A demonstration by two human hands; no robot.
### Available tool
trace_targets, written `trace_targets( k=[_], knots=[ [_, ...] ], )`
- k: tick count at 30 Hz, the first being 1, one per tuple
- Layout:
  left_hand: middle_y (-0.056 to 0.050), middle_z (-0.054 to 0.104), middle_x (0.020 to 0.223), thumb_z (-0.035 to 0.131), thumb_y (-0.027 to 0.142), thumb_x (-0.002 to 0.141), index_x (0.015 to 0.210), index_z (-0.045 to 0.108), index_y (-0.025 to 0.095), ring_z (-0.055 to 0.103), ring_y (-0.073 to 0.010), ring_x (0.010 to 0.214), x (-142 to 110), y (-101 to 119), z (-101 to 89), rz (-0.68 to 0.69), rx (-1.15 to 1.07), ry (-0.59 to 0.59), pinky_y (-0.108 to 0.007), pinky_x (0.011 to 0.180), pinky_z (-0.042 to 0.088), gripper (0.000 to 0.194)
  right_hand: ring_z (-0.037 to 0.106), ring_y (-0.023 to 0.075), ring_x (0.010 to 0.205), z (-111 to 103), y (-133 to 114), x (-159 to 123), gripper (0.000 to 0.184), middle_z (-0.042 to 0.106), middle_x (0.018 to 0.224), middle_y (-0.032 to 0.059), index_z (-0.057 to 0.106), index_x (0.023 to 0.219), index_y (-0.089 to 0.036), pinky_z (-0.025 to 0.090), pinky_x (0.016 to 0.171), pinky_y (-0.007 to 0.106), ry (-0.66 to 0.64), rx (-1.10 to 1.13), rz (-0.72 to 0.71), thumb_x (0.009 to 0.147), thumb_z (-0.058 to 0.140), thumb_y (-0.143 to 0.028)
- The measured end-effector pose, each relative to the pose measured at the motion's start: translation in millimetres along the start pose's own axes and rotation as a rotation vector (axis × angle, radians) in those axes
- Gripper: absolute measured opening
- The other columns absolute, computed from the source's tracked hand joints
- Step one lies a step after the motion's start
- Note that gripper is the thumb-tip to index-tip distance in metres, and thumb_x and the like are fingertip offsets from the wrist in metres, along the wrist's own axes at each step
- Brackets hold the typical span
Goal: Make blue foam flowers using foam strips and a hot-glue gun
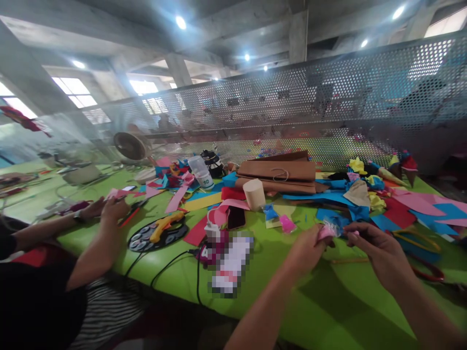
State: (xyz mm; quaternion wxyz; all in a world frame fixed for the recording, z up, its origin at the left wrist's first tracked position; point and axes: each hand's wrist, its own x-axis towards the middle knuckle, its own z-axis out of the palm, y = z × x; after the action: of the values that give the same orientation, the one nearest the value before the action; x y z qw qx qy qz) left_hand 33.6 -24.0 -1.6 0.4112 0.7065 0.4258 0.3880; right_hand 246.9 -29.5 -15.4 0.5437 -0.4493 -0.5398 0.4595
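Note:
My left hand (308,245) is closed on a small pink packet (327,232) with crinkled clear plastic about it. Just to its right, my right hand (383,253) pinches a small pink piece (353,234) between thumb and fingertips; whether it joins the packet, I cannot tell. Behind my hands lie blue paper pieces (337,221). To the left of them, a blue packet (270,211) and a pink packet (287,223) rest on the green table (270,272). A thin stick (350,261) lies under my hands.
Scissors with red handles (428,272) lie at the right. A phone with a lit screen (232,265), a power strip (209,253) and a yellow glue gun (164,226) on a black palette stand left. Brown paper (277,175) lies behind; a co-worker's hands (113,206) are at far left.

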Motion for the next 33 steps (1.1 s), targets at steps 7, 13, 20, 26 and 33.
trace_targets(
  k=[7, 13, 20, 26, 33],
  knots=[
    [-0.004, 0.063, 0.073, 0.055, 0.024, 0.091, 0.080, 0.065, 0.019, 0.058, -0.0185, 0.073, -0.4, 1.9, 3.9, -0.020, -0.088, -0.009, -0.028, 0.071, 0.041, 0.015, 0.066, 0.0218, 0.087, 4.5, -8.3, -6.1, 0.026, 0.072, 0.095, 0.0038, 0.079, 0.103, -0.028, 0.055, 0.075, 0.031, 0.006, -0.144, -0.116, 0.087, 0.079, -0.049],
    [-0.002, 0.060, 0.077, 0.054, 0.022, 0.090, 0.078, 0.059, 0.018, 0.053, -0.0165, 0.075, 0.9, 1.5, 5.2, 0.029, 0.045, -0.034, -0.027, 0.071, 0.038, 0.014, 0.067, 0.0229, 0.093, 9.2, -17.0, -6.8, 0.023, 0.074, 0.099, 0.0042, 0.081, 0.100, -0.029, 0.054, 0.081, 0.032, 0.011, -0.353, -0.280, 0.090, 0.076, -0.049],
    [-0.002, 0.056, 0.090, 0.051, 0.027, 0.092, 0.089, 0.055, 0.019, 0.051, -0.0174, 0.086, -3.6, 8.8, -2.7, 0.112, 0.086, -0.097, -0.029, 0.078, 0.038, 0.009, 0.070, 0.0235, 0.090, 8.5, -18.2, -3.2, 0.022, 0.077, 0.099, 0.0040, 0.083, 0.105, -0.031, 0.055, 0.080, 0.033, -0.026, -0.477, -0.377, 0.091, 0.075, -0.047],
    [-0.003, 0.055, 0.093, 0.043, 0.047, 0.103, 0.092, 0.054, 0.020, 0.049, -0.0183, 0.089, -5.7, 11.5, -2.3, 0.088, -0.020, -0.112, -0.030, 0.081, 0.039, 0.031, 0.074, 0.0232, 0.090, 9.4, -15.6, -2.3, 0.020, 0.078, 0.099, 0.0034, 0.082, 0.105, -0.032, 0.057, 0.077, 0.032, -0.055, -0.512, -0.424, 0.094, 0.073, -0.045],
    [-0.001, 0.047, 0.085, 0.048, 0.048, 0.100, 0.085, 0.047, 0.021, 0.042, -0.0157, 0.081, -2.5, 9.2, 3.8, 0.024, -0.144, -0.093, -0.027, 0.072, 0.034, 0.031, 0.072, 0.0208, 0.078, 12.5, -9.7, -3.2, 0.017, 0.076, 0.089, 0.0018, 0.079, 0.098, -0.029, 0.055, 0.071, 0.032, -0.018, -0.594, -0.510, 0.095, 0.071, -0.044]
  ],
)
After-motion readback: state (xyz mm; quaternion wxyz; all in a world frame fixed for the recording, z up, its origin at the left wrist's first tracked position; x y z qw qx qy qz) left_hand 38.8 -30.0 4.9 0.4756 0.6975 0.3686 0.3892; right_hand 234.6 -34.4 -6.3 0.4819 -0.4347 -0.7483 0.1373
